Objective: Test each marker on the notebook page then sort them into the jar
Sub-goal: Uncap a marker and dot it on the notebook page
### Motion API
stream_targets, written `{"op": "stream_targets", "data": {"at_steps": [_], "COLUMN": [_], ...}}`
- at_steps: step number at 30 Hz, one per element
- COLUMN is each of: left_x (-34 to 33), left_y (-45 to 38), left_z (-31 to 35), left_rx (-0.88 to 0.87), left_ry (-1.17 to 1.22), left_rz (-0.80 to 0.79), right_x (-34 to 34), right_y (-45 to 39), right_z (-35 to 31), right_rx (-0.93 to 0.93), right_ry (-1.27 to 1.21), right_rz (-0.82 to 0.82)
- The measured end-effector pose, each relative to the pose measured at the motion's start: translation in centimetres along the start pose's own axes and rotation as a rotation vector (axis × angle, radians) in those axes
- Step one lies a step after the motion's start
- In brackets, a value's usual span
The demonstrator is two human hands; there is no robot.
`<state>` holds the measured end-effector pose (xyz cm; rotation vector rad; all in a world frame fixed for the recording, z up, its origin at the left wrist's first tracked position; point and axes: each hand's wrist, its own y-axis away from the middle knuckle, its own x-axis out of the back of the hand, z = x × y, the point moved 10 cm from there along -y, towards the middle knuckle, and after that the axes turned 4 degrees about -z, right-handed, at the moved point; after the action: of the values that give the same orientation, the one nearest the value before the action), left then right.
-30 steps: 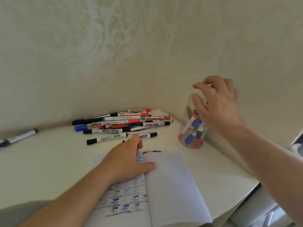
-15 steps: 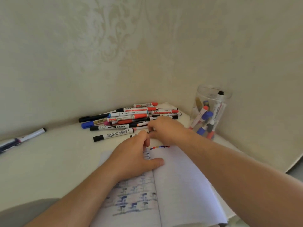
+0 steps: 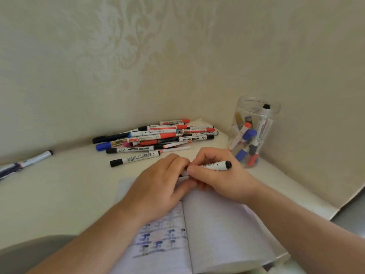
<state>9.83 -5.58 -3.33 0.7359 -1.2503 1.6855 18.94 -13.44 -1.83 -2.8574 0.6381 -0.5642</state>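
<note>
Cream tabletop point(image 3: 59, 186) in a wallpapered corner. Right hand point(image 3: 221, 177) fingers curled round a black-capped marker point(image 3: 215, 165), butt end pointing right; left hand point(image 3: 158, 186) fingers pinch its other end (cap or tip, cannot tell) over the open notebook point(image 3: 217, 234). Marker pile point(image 3: 154, 139) lies just beyond both hands; jar point(image 3: 252, 131), already holding markers, stands right of the right hand. Lone marker point(image 3: 25, 162) far left.
</note>
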Motion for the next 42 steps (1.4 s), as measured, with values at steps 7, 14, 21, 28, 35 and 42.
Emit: {"op": "stream_targets", "data": {"at_steps": [7, 14, 21, 28, 35, 42], "left_x": [-0.9, -1.6, -1.4, -1.8, -2.9, -3.2], "left_y": [-0.1, -0.3, -0.3, -0.1, -0.5, -0.5], "left_z": [-0.7, -1.5, -2.3, -2.2, -2.5, -2.3], "left_rx": [0.033, 0.054, 0.172, 0.209, 0.219, 0.222], "left_ry": [0.075, 0.224, 0.219, -0.013, -0.107, -0.118], "left_rz": [-0.078, -0.171, -0.177, -0.278, -0.358, -0.405], "right_x": [0.1, -0.3, 1.2, 7.7, 6.8, 6.8], "right_y": [0.0, 0.4, 0.4, 1.3, 0.1, 0.5], "right_z": [1.8, 2.0, 1.7, 1.9, 4.3, 6.7], "right_rx": [-0.03, -0.024, -0.022, -0.076, -0.26, -0.348], "right_ry": [-0.166, -0.255, -0.205, -0.391, 0.142, 0.093], "right_rz": [0.139, 0.073, 0.147, 0.355, 0.286, 0.355]}}
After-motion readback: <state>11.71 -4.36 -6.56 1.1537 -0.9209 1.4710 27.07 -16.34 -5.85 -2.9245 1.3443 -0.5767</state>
